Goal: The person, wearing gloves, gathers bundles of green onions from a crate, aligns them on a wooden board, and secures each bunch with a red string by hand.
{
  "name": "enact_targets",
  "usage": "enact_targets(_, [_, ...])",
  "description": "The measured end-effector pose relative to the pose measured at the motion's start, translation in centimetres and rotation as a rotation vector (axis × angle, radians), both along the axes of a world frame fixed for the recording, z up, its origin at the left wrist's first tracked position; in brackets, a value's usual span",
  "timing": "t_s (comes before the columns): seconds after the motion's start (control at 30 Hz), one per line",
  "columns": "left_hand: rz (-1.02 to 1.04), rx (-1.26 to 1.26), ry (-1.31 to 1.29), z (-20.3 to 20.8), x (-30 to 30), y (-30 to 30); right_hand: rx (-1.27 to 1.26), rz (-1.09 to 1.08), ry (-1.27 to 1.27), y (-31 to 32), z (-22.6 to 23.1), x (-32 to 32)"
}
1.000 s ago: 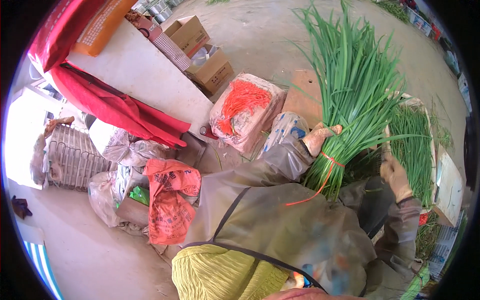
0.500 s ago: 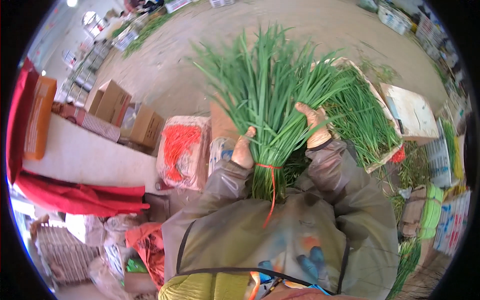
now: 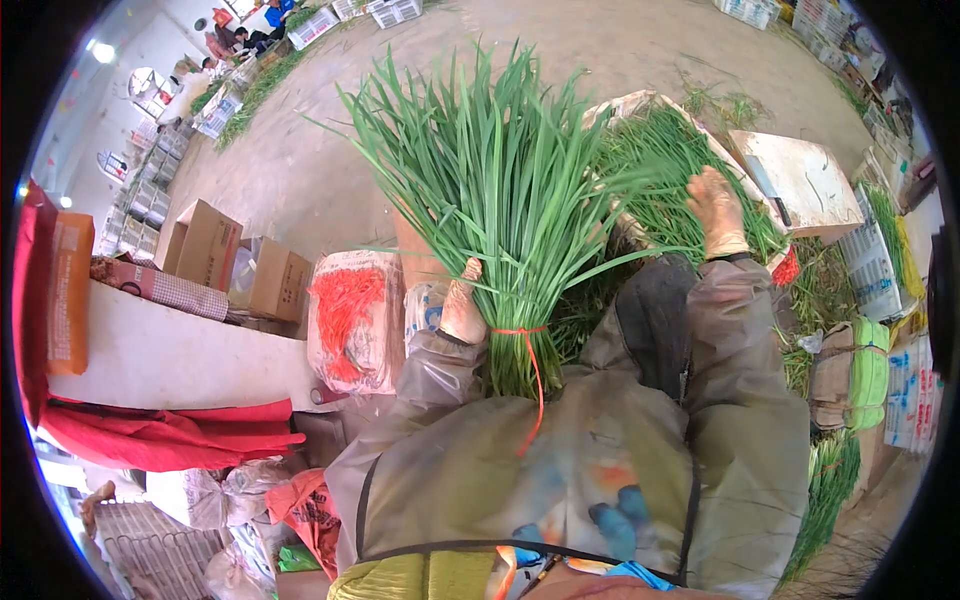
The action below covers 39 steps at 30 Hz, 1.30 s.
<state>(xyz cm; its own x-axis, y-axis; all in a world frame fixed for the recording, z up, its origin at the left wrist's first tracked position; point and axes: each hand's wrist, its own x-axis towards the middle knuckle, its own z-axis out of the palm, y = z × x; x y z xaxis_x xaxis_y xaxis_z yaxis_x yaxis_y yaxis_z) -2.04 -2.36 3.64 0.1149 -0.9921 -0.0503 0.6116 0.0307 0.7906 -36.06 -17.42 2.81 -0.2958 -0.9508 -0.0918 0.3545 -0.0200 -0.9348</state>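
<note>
A large bunch of green chives [image 3: 500, 215] stands upright in front of me, leaves fanned at the top. A red tie [image 3: 522, 331] circles its lower stems, one end hanging down over my apron. Against the left side of the bunch, my gloved left hand [image 3: 463, 305] is closed around it, thumb showing and the other fingers hidden behind the leaves. My gloved right hand [image 3: 717, 212] is apart from the bunch, above loose chives [image 3: 665, 150] in a lined container. Its fingers reach forward, slightly bent, and I see nothing held in them.
Left of the bunch, red ties [image 3: 347, 310] lie on a pale wrapped block. Cardboard boxes [image 3: 205, 245] stand farther left beside a white surface [image 3: 200, 350]. A white box [image 3: 800, 180] sits beyond the chive container. Other people work at the far left.
My right hand has left the bunch and moved right, over the loose chives. The left hand still holds the bunch, which has shifted slightly left. The view has tilted a little.
</note>
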Motion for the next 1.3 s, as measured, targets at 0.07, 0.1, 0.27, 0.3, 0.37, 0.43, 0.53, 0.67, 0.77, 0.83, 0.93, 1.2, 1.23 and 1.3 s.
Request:
enact_targets(0.07, [-0.011, 0.115, 0.104, -1.6, 0.6, -0.4, -0.114, -0.201, 0.153, 0.6, 0.3, -1.7])
enact_targets(0.1, [-0.036, 0.159, 0.166, -2.5, 1.1, -0.4, -0.214, -0.259, 0.269, 1.4, 2.3, -1.0])
enact_targets(0.27, [-0.058, -0.005, 0.004, 0.4, 0.0, 0.2, -0.559, 0.244, 0.538, 4.5, 9.6, 8.5])
enact_targets(0.3, [-0.059, -0.063, -0.053, 0.9, -0.2, 0.3, -0.589, 0.289, 0.615, 4.1, 9.9, 10.3])
enact_targets(0.37, [-0.054, -0.047, -0.063, 0.8, -0.3, 0.5, -0.752, 0.219, 1.081, 2.9, 11.4, 12.8])
enact_targets(0.43, [-0.05, -0.015, -0.031, 0.3, -0.3, 0.6, -0.571, 0.274, 1.327, 1.3, 12.5, 15.3])
enact_targets(0.53, [-0.057, 0.032, -0.033, -0.2, -0.1, 0.6, -0.366, 0.387, 1.357, -0.4, 13.6, 17.0])
enact_targets(0.67, [-0.143, -0.016, -0.026, 0.1, 0.4, 0.6, -0.482, 0.437, 1.055, -0.7, 13.2, 15.7])
enact_targets(0.77, [-0.17, 0.058, 0.11, -2.9, 1.9, 0.6, -0.468, 0.537, 0.378, 1.6, 14.4, 12.4])
enact_targets(0.83, [-0.133, 0.043, 0.042, -1.3, 0.8, 0.7, -0.579, 0.515, 0.047, 2.6, 14.3, 8.7])
enact_targets(0.93, [-0.115, -0.02, -0.032, -0.6, 0.2, 0.7, -0.547, 0.898, 0.26, 3.9, 15.6, 6.0])
enact_targets(1.2, [-0.175, 0.009, -0.075, -1.6, 0.7, 0.5, -0.643, 0.342, 1.413, 3.6, 16.4, 15.7])
enact_targets(1.23, [-0.178, -0.021, -0.11, -2.0, 0.7, 0.3, -0.678, 0.305, 1.519, 3.1, 15.9, 16.5])
enact_targets(1.3, [-0.199, 0.01, -0.062, -1.2, 0.4, 0.8, -0.934, 0.044, 1.596, 2.0, 15.1, 17.6])
